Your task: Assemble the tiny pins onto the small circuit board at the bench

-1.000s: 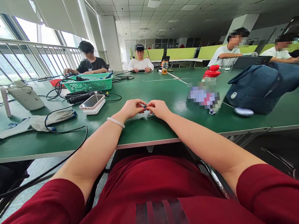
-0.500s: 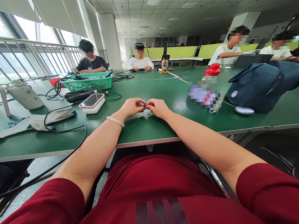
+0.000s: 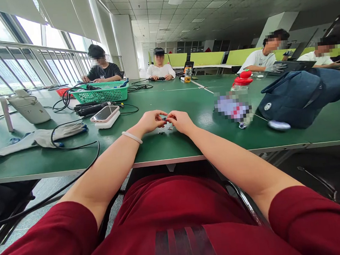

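Note:
Over the green table (image 3: 148, 151) my two hands meet, fingertips nearly touching. My left hand (image 3: 152, 121) pinches a tiny dark, partly shiny piece (image 3: 164, 119), too small to name. From the other side, the thumb and forefinger of my right hand (image 3: 180, 121) close at the same piece; whether they grip it or a second small part cannot be made out. Just below the fingers, a few small silvery bits (image 3: 169, 128) lie on the tabletop.
Left of my hands are a phone on a white box (image 3: 106, 116), a green basket (image 3: 99, 94), work gloves (image 3: 55, 135) and a black cable (image 3: 98, 149). A red-lidded bottle (image 3: 243, 80) and a dark blue bag (image 3: 300, 97) stand right. Several people sit beyond.
My hands stay nearly in place, the fingers shifting slightly around the small piece. At the right, a co-worker's gloved hand has moved left and down along the laptop.

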The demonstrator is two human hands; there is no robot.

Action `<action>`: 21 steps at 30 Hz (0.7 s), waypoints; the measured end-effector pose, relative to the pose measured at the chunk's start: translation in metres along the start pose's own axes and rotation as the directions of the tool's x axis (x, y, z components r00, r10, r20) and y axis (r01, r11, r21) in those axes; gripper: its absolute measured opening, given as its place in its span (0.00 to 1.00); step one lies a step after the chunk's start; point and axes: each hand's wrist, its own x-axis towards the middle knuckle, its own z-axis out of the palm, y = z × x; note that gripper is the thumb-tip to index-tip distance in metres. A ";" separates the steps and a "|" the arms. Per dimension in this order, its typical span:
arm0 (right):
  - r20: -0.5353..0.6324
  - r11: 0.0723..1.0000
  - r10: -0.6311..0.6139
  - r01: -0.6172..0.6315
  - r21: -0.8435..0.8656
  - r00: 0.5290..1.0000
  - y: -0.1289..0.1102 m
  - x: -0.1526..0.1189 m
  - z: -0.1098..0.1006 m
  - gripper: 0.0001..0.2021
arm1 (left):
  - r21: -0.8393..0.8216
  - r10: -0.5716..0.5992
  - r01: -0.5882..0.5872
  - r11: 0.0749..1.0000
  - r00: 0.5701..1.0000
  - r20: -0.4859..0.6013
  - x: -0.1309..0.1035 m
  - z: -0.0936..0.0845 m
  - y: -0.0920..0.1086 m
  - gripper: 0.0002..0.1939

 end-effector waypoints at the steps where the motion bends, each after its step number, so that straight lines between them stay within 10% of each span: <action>1: -0.002 1.000 -0.006 0.006 -0.002 1.000 0.000 0.000 0.000 0.05 | 0.008 0.005 -0.005 1.000 1.000 0.001 0.000 0.000 0.000 0.20; 21: 0.054 0.985 -0.097 0.104 -0.139 0.994 -0.003 -0.001 -0.002 0.13 | 0.003 0.037 -0.037 0.999 0.999 -0.021 -0.004 -0.002 0.006 0.21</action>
